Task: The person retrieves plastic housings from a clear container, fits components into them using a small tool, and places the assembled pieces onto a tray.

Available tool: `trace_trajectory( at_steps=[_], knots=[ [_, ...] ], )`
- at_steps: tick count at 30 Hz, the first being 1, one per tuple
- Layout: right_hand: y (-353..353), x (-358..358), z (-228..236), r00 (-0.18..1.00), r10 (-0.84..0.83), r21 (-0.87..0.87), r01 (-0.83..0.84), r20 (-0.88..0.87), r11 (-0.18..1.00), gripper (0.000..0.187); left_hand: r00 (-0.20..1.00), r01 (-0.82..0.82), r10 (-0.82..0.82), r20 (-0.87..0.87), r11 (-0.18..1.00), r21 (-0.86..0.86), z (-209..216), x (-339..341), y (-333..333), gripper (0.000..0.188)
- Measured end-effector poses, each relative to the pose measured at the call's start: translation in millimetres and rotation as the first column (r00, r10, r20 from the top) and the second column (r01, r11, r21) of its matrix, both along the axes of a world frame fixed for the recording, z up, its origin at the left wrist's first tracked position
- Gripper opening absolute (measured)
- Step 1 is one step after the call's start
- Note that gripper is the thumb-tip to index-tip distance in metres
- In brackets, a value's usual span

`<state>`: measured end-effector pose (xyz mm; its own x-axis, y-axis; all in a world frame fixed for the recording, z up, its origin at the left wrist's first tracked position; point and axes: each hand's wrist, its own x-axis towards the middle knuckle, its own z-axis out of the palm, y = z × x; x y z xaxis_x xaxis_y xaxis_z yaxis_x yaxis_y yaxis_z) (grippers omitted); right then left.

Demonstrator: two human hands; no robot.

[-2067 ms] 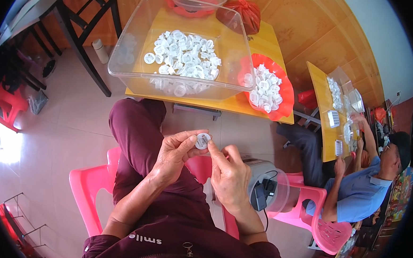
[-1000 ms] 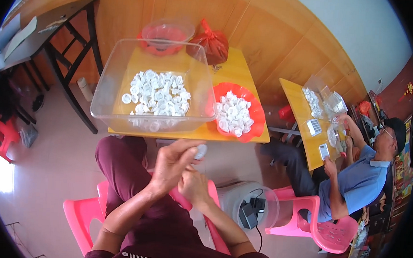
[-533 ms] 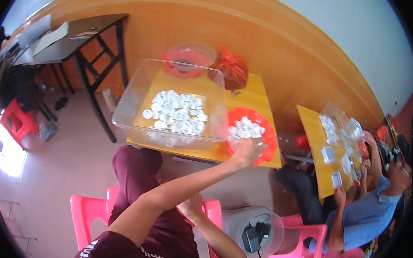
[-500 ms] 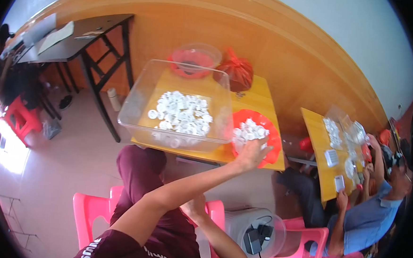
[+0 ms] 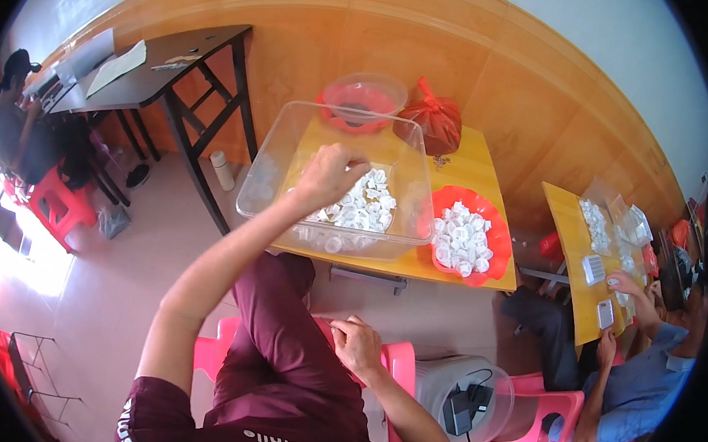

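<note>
My left hand [image 5: 332, 175] hangs over a large clear plastic box [image 5: 250, 202], its fingers curled together; whatever they hold, if anything, is hidden. Loose small white plastic pieces [image 5: 371, 202] lie heaped on the box floor, partly behind this hand and forearm. Low beside my thigh, my right hand [image 5: 357, 347] has its fingers bent in; I cannot make out anything in them. To the right of the box, a red scalloped bowl [image 5: 500, 246] holds a pile of similar white pieces [image 5: 461, 240].
Both containers stand on a yellow table [image 5: 483, 164]. Behind them are a red plastic bag [image 5: 434, 129] and a clear bowl over a red one [image 5: 365, 100]. A tub [image 5: 433, 392] with black adapters stands at my right. A person [image 5: 636, 384] works at another yellow table [image 5: 581, 292].
My left hand has moved from the red bowl leftward to above the clear box. My right hand has come further into view beside my thigh. The whole view has shifted slightly.
</note>
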<state>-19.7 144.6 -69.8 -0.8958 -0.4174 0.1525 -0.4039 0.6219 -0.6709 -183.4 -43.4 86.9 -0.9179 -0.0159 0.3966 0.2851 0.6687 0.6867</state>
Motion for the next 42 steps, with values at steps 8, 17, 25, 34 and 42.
trace_trajectory(
  at_steps=[8,17,25,34,42],
  knots=[
    [-0.2,2.9,-7.2,0.999,-0.021,-0.038,0.019,-0.047,0.999,0.007,0.933,0.341,-0.139,0.331,0.628,-0.700,-43.9,-93.1,2.0,0.021],
    [2.9,-3.3,-7.6,0.997,-0.041,0.045,0.044,-0.069,0.998,0.009,0.886,0.446,-0.163,0.433,0.550,-0.706,-79.5,-126.6,28.6,0.021],
    [-1.0,-1.6,-4.9,0.999,-0.036,0.089,0.039,-0.034,0.995,0.010,0.924,0.377,-0.167,0.345,0.556,-0.741,-100.9,-129.6,18.9,0.019],
    [-1.5,-7.6,-6.1,0.998,-0.032,-0.175,0.043,0.062,0.984,0.015,0.907,0.323,-0.339,0.250,0.941,0.106,16.2,-24.2,-4.0,0.014],
    [25.0,-3.2,69.6,0.827,0.187,-0.731,0.333,0.530,0.595,0.025,0.933,0.320,-0.360,0.023,0.856,0.406,-24.5,173.8,22.9,0.013]
  ],
)
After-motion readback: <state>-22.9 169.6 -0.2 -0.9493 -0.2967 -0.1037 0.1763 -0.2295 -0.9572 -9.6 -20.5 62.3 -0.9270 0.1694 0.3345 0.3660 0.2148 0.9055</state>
